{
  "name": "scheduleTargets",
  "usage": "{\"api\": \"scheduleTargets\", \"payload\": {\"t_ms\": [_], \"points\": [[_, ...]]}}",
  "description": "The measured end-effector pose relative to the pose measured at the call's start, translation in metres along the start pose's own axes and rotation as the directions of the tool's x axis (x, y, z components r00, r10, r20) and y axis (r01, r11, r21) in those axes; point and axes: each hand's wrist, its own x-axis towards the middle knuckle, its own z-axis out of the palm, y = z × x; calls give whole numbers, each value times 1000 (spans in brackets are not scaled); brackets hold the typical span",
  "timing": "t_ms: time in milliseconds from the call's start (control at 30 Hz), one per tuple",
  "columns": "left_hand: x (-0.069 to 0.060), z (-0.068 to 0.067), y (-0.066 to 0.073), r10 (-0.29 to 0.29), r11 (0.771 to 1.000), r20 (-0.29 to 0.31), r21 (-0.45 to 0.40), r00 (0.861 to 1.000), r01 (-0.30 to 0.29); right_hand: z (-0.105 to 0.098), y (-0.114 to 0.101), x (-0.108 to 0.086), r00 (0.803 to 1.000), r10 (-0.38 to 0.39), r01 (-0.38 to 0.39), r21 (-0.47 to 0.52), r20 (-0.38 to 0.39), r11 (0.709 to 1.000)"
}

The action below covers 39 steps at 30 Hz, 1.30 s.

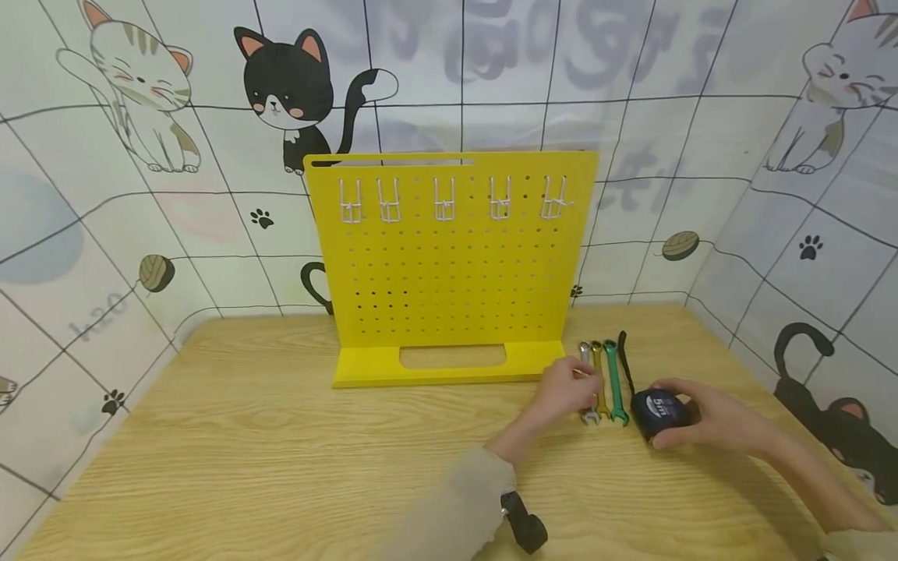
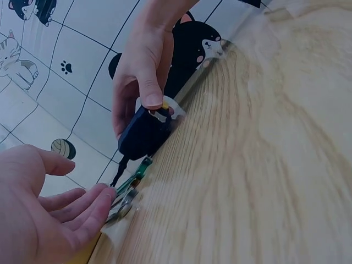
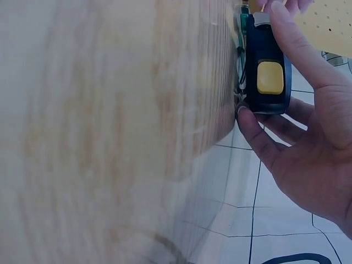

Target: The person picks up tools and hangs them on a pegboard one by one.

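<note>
My right hand grips a dark tape measure marked 5m, thumb on one side and fingers on the other. Its yellow button shows in the right wrist view, and a black strap trails from the case. To its left lie three combination wrenches side by side: green, gold and silver. Over the silver and gold ones hovers or rests my left hand, partly hiding them. In the left wrist view its thumb stands apart from loosely bent fingers, with nothing pinched between.
A yellow pegboard stands at the back of the wooden table, with several white wire hooks along its top. Its base reaches close to the wrenches. Behind and beside the table hangs a cat-patterned sheet.
</note>
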Motion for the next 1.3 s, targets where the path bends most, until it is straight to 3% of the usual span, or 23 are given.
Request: {"api": "scheduleTargets", "payload": {"t_ms": [233,367,533,767,1133,1300], "points": [[6,25,-1,-73,988,-4,-139,997,71,1,1,-2,998,-49,46,83,38,996],[9,32,0,-108,974,12,-201,994,108,2,1,-2,994,-98,91,115,54,989],[11,36,5,-145,966,41,-212,989,151,4,2,-4,988,-144,134,150,60,980],[15,43,7,-206,965,-15,-169,978,201,2,1,-7,990,-125,121,53,62,991],[16,42,4,-157,973,-50,-176,986,146,4,0,-6,988,-141,140,13,65,990],[15,40,4,-135,973,-81,-198,987,117,5,2,-6,980,-192,192,17,56,981]]}}
